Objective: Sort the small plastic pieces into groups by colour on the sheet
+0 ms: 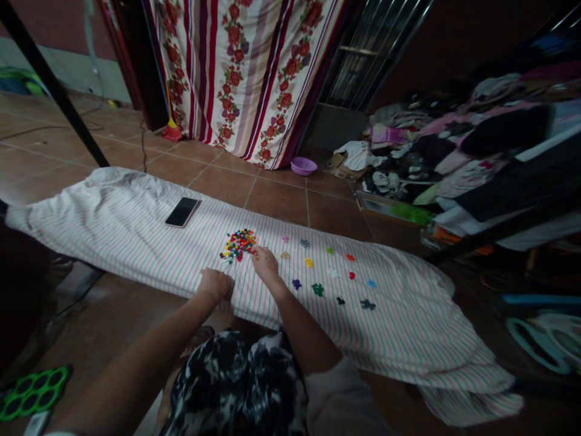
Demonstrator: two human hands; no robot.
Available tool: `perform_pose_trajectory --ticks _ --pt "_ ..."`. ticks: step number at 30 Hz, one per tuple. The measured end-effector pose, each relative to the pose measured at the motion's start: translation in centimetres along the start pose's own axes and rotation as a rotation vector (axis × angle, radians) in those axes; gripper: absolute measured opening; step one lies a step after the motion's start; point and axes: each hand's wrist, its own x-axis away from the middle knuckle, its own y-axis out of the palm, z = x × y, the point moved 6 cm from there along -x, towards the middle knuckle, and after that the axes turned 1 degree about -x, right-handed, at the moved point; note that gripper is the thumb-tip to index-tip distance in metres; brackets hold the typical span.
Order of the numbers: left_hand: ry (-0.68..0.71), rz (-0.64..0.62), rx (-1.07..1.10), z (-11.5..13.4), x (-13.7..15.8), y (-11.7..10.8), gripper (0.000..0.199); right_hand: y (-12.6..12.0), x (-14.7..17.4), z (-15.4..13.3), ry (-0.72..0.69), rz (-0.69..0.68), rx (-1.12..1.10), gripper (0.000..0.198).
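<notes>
A mixed pile of small, bright beads (239, 245) lies on the striped cloth (390, 339). At the pile's right side is my right hand (265, 263), its thumb and fingers pinched together; what is between them is too small to make out. My left hand (216, 284) rests closed at the cloth's near edge, just below the pile, and anything inside it is hidden. Sorted by colour, little groups spread to the right: purple beads (296, 284), green beads (318, 290), yellow beads (309, 262), black beads (341, 300), grey beads (367, 304) and several others.
A phone (183, 212) lies on the cloth left of the pile. Beyond the far edge, a purple basin (304, 166) stands on the tiled floor by a floral curtain (254, 79). Heaped clothes (436, 139) fill the right side. A green rack with round holes (34, 392) is at lower left.
</notes>
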Motion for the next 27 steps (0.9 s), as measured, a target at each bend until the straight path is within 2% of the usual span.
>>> perform_pose_trajectory --ticks 12,19,23,27 --pt "0.019 0.005 -0.032 0.2 0.2 -0.2 0.035 0.0 0.4 -0.5 0.016 0.039 0.092 0.012" --pt "0.047 0.018 -0.038 0.4 0.1 -0.1 0.036 -0.8 0.6 0.4 -0.024 0.058 -0.060 0.015" --pt "0.047 0.017 -0.048 0.3 -0.1 0.2 0.034 -3.5 0.4 3.4 -0.042 0.151 -0.128 0.022" --pt "0.038 0.019 -0.054 0.2 -0.3 0.3 0.035 -8.0 0.2 9.0 -0.003 0.301 -0.123 0.025"
